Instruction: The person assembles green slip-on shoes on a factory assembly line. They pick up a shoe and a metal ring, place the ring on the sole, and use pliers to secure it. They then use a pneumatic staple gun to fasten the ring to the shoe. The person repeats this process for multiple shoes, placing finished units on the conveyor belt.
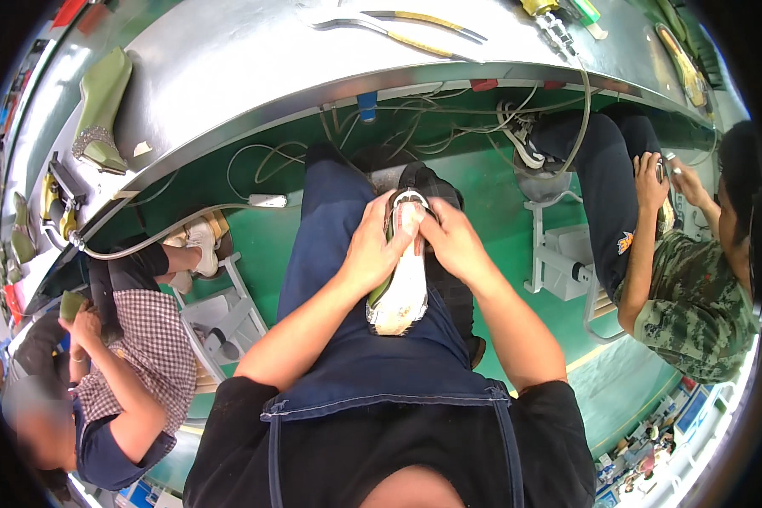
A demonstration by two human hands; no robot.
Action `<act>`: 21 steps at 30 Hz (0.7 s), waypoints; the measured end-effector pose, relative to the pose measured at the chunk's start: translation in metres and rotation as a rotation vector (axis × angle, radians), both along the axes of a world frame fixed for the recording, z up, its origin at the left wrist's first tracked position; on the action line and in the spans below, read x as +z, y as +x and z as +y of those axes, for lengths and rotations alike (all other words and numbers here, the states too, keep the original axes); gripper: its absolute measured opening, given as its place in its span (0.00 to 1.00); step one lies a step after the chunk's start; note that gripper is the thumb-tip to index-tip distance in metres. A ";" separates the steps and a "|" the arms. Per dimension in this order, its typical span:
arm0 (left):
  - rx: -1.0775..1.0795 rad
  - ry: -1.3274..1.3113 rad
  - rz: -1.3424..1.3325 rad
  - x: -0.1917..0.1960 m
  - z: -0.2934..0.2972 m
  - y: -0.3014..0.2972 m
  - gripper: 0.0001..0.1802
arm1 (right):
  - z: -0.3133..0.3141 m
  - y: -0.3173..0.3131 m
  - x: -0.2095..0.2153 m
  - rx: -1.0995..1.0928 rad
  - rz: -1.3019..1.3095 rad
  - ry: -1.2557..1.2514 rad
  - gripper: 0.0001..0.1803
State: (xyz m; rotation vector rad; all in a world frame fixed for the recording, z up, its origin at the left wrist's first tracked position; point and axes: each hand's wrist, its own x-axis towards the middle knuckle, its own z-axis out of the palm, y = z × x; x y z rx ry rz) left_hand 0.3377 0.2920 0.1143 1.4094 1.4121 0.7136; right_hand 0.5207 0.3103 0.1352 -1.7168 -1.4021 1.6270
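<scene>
Over my lap rests a shoe on a green last (401, 292), its whitish sole side turned up and its wider, rough-edged end pointing toward me. My left hand (374, 245) wraps round the left side of its far, narrow end. On the opposite side, my right hand (455, 244) grips the same end. Both thumbs press close together on the top near the white rim. The undersides of my fingers are hidden beneath the shoe. A blue apron (381, 423) covers my front and lap.
Ahead runs a metal workbench (229, 51) bearing long-handled pincers (398, 30), a green last (103, 106) and an air tool (552, 27) with a hose. Cables (432, 123) hang below the bench. Co-workers sit left, holding a green piece (72, 303), and right, in a camouflage shirt (694, 305).
</scene>
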 end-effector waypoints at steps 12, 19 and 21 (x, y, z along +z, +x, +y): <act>0.031 -0.681 -0.762 0.011 -0.045 -0.020 0.47 | -0.024 0.009 -0.006 0.112 0.400 -0.578 0.32; -0.015 -0.642 -0.809 0.008 -0.045 -0.022 0.43 | -0.030 0.009 0.000 0.201 0.180 -0.404 0.29; 0.030 -0.602 -0.853 0.009 -0.047 -0.018 0.35 | -0.010 0.014 0.028 0.468 -0.129 -0.292 0.27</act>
